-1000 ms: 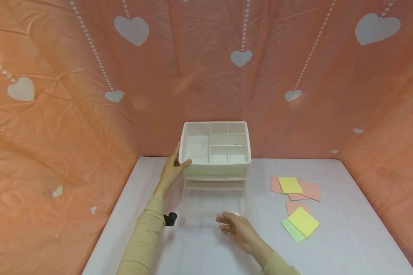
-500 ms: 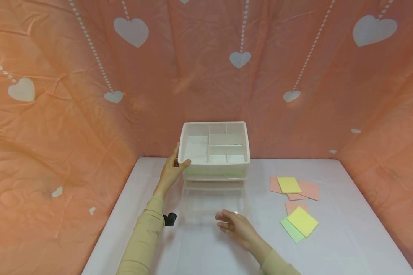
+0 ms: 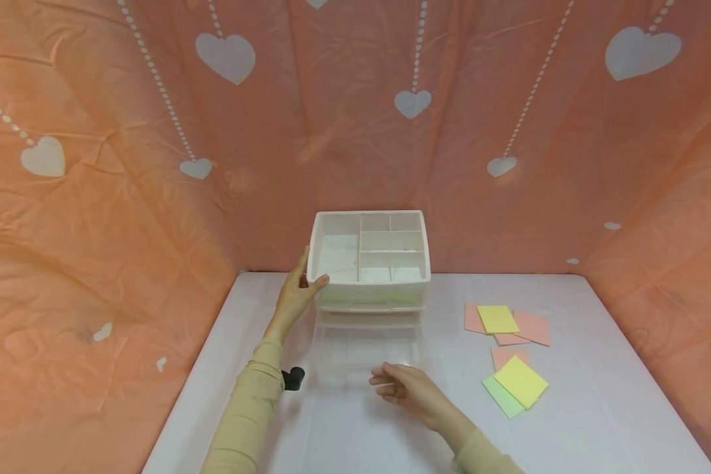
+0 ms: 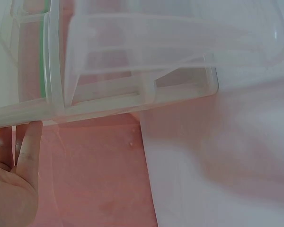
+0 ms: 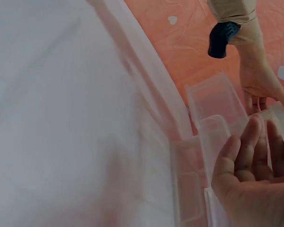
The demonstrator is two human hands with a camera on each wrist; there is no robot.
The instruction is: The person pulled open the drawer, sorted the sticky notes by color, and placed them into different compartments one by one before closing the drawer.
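Observation:
A white desktop drawer organizer (image 3: pixel 338 257) with a divided top tray stands at the back of the table. Its upper drawer (image 3: pixel 370 297) is in and shows something green inside; the clear lower drawer (image 3: pixel 364 345) is pulled far out towards me. My left hand (image 3: pixel 292 301) rests on the organizer's front left corner, thumb on the top rim. In the left wrist view, that hand's straight fingers (image 4: pixel 29 151) touch the side wall. My right hand (image 3: pixel 411 393), fingers loosely bent, is at the lower drawer's front edge; whether it touches it I cannot tell.
Pink and yellow paper squares (image 3: pixel 498 318) lie right of the organizer. Nearer are more squares in yellow (image 3: pixel 523 382), green (image 3: pixel 503 397) and pink. A black object (image 3: pixel 294 378) shows beside my left sleeve. Orange cloth with white hearts (image 3: pixel 361 145) encloses the table.
Both hands keep nearly the same place, and the lower drawer looks equally far out. The paper squares have not moved on the table; the head view has shifted slightly.

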